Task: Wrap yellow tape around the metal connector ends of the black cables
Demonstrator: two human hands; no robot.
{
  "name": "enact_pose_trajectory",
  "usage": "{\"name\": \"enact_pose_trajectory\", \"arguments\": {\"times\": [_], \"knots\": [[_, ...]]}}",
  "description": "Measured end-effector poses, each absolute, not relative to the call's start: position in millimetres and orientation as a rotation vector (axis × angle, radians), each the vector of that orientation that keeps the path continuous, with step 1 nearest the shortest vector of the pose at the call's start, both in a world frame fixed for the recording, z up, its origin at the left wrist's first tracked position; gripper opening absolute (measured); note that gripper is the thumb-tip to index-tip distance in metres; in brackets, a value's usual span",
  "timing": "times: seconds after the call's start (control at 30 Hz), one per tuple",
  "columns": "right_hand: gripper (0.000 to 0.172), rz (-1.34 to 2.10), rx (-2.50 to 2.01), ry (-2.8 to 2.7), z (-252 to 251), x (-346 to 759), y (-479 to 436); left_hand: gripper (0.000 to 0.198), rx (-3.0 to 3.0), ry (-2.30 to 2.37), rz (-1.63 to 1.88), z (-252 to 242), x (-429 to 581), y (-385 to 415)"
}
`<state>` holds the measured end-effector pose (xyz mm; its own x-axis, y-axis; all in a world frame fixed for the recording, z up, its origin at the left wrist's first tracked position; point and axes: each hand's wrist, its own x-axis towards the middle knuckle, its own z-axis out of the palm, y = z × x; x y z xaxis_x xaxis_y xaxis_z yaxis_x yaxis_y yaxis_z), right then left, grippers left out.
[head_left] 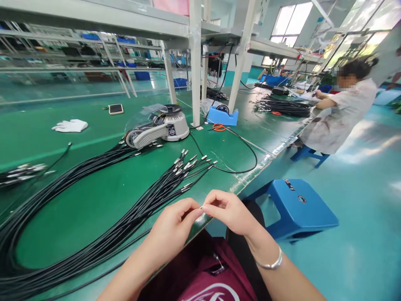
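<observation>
My left hand (175,223) and my right hand (230,211) meet fingertip to fingertip over the front edge of the green table (94,205). Both are closed in a pinch, with a tiny pale thing (201,207) between them, too small to name. Just beyond my fingers lie the metal-tipped ends of a bundle of black cables (147,196). That bundle loops round to the left, and its other ends reach a grey tape dispenser machine (156,127). A single black cable (252,150) curves across the table to the right of the tips.
Orange-handled scissors (218,127) lie by a blue tape holder (222,116). A white glove (70,126), a phone (116,109) and more cable ends (25,171) are on the left. White posts (196,62) hold up a shelf. At right are a blue stool (300,205) and a seated co-worker (344,108).
</observation>
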<state>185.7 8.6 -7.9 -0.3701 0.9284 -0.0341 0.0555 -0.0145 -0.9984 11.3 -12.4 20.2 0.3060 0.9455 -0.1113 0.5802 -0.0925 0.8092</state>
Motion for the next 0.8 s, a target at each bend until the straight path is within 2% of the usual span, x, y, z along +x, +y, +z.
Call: {"name": "enact_pose_trajectory", "arguments": {"times": [0.17, 0.33, 0.5, 0.8], "knots": [[0.017, 1.617, -1.071, -1.612, -3.9, 193.2, 11.6, 0.026, 1.697, 1.276, 0.538, 22.7, 9.9, -9.5], [0.014, 1.474, -1.151, -1.569, -4.4, 195.2, 17.3, 0.038, 1.595, 1.387, 0.525, 30.3, -17.2, -12.0], [0.013, 1.483, -1.151, -1.595, -6.8, 193.2, 17.7, 0.029, 1.726, 1.438, 0.388, 26.6, -25.6, -20.2], [0.013, 1.468, -1.229, -1.55, -9.2, 197.4, 8.1, 0.019, 1.681, 1.457, 0.514, 22.8, 8.8, -14.3]]}}
